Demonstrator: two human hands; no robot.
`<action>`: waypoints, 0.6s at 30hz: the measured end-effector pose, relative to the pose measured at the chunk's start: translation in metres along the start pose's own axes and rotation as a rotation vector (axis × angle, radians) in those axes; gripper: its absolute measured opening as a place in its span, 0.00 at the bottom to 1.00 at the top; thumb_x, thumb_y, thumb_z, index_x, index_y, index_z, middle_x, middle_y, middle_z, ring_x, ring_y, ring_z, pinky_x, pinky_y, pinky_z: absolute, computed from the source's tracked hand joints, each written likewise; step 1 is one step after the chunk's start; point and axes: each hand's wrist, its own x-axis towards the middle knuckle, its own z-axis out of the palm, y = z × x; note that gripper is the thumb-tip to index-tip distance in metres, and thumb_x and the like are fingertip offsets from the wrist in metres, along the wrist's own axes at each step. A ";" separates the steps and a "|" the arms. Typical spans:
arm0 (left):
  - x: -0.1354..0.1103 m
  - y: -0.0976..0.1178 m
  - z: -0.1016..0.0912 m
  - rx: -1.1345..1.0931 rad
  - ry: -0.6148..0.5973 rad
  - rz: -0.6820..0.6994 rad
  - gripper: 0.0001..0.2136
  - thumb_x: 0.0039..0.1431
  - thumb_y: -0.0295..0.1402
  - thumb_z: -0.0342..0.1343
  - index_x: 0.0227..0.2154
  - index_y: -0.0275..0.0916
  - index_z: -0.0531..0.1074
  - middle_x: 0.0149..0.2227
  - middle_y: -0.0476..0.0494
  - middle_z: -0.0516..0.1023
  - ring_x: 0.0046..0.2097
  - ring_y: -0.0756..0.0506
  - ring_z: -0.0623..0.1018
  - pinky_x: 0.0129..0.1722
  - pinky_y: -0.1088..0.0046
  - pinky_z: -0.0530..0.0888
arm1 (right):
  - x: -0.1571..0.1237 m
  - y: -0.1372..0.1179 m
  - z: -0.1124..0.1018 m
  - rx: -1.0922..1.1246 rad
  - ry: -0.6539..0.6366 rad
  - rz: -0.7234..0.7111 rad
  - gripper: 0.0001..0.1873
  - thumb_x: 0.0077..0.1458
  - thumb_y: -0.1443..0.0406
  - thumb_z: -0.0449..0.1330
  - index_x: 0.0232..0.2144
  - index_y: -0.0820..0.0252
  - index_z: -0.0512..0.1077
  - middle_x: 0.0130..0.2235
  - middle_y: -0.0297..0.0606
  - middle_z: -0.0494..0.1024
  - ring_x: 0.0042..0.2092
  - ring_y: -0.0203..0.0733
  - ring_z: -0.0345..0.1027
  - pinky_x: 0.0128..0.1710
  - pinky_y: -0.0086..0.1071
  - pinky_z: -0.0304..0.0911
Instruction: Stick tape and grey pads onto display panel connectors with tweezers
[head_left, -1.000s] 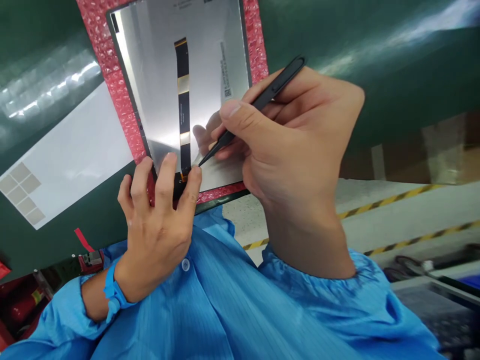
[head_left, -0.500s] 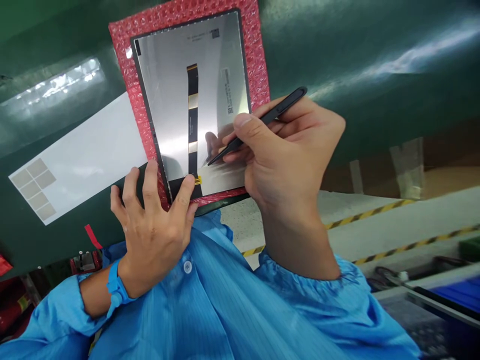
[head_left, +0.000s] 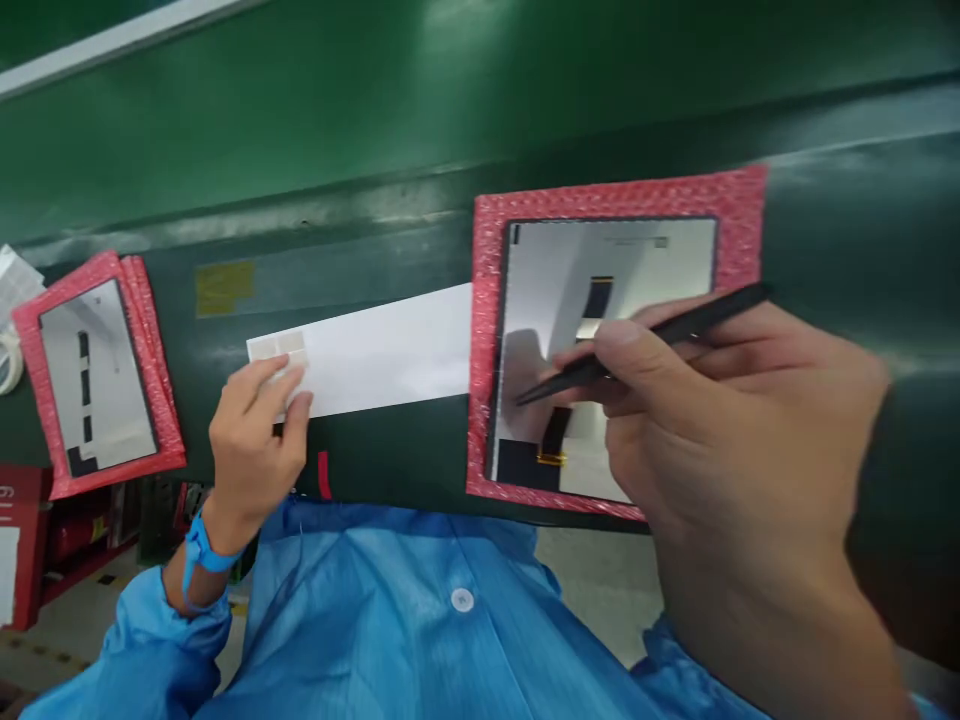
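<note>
My right hand [head_left: 742,430] grips slim black tweezers [head_left: 701,318], their pointed tip over the lower left of a silvery display panel [head_left: 551,270]. The panel lies back side up on pink bubble wrap [head_left: 487,240]. A dark flex cable [head_left: 555,432] runs along its back, partly hidden by my right hand. On the left, my left hand [head_left: 255,435] rests its fingertips on a long white sheet [head_left: 390,348], at the end with several greyish square stickers [head_left: 291,342]. Its fingers are slightly apart and hold nothing visible.
Another panel [head_left: 127,390] lies on stacked pink bubble wrap [head_left: 169,425] at the left. Beside it is a tape roll [head_left: 9,362]. Yellow tape [head_left: 225,288] and a red strip [head_left: 324,475] mark the green table [head_left: 390,450]. A red box [head_left: 26,545] stands below left.
My left hand has left the panel's lower edge and moved left onto the stickered end of the sheet. The tweezers stay in my right hand above the panel. The view has swung left.
</note>
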 end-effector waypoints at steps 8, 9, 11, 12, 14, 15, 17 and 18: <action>-0.001 -0.045 0.005 0.091 -0.215 -0.072 0.22 0.71 0.42 0.60 0.63 0.38 0.76 0.65 0.34 0.77 0.66 0.31 0.71 0.64 0.49 0.67 | 0.012 0.026 0.127 -0.020 -0.555 -0.102 0.13 0.55 0.61 0.77 0.29 0.53 0.76 0.29 0.31 0.80 0.30 0.43 0.78 0.27 0.35 0.79; -0.001 -0.044 0.005 0.083 -0.218 -0.075 0.22 0.72 0.43 0.60 0.63 0.38 0.76 0.65 0.34 0.77 0.66 0.31 0.71 0.64 0.50 0.67 | 0.015 0.033 0.136 -0.036 -0.576 -0.111 0.14 0.56 0.61 0.77 0.29 0.53 0.75 0.28 0.31 0.79 0.29 0.43 0.77 0.27 0.35 0.79; -0.001 -0.042 0.005 0.071 -0.230 -0.086 0.24 0.72 0.45 0.60 0.64 0.39 0.74 0.66 0.35 0.77 0.65 0.32 0.71 0.63 0.51 0.67 | 0.019 0.044 0.145 -0.070 -0.602 -0.123 0.14 0.57 0.60 0.77 0.29 0.53 0.75 0.28 0.31 0.78 0.29 0.43 0.77 0.28 0.36 0.78; -0.001 -0.042 0.004 0.063 -0.236 -0.094 0.25 0.71 0.46 0.60 0.65 0.39 0.73 0.66 0.35 0.77 0.65 0.32 0.71 0.63 0.52 0.67 | 0.021 0.048 0.148 -0.085 -0.608 -0.126 0.14 0.57 0.60 0.77 0.29 0.53 0.75 0.27 0.31 0.78 0.29 0.43 0.77 0.28 0.36 0.78; -0.001 -0.042 0.004 0.046 -0.244 -0.105 0.27 0.70 0.46 0.60 0.66 0.39 0.72 0.66 0.34 0.76 0.66 0.31 0.71 0.63 0.51 0.66 | 0.023 0.053 0.149 -0.106 -0.612 -0.125 0.14 0.57 0.60 0.77 0.29 0.53 0.75 0.28 0.31 0.78 0.29 0.43 0.77 0.28 0.36 0.79; -0.001 -0.043 0.005 0.040 -0.248 -0.108 0.27 0.70 0.46 0.60 0.66 0.39 0.72 0.66 0.34 0.76 0.66 0.31 0.71 0.63 0.51 0.66 | 0.024 0.054 0.149 -0.113 -0.610 -0.119 0.14 0.56 0.60 0.78 0.29 0.52 0.75 0.28 0.30 0.78 0.30 0.43 0.77 0.28 0.36 0.79; -0.001 -0.044 0.005 0.037 -0.253 -0.103 0.27 0.70 0.46 0.60 0.66 0.38 0.72 0.66 0.33 0.76 0.66 0.30 0.70 0.63 0.51 0.66 | 0.025 0.054 0.149 -0.122 -0.604 -0.101 0.15 0.56 0.59 0.79 0.30 0.52 0.75 0.28 0.30 0.78 0.30 0.43 0.77 0.28 0.35 0.79; -0.001 -0.044 0.005 0.038 -0.255 -0.098 0.27 0.70 0.46 0.60 0.66 0.38 0.72 0.67 0.33 0.75 0.66 0.30 0.70 0.63 0.50 0.66 | 0.025 0.054 0.149 -0.126 -0.604 -0.088 0.16 0.55 0.58 0.79 0.30 0.52 0.75 0.28 0.30 0.78 0.31 0.43 0.78 0.28 0.35 0.79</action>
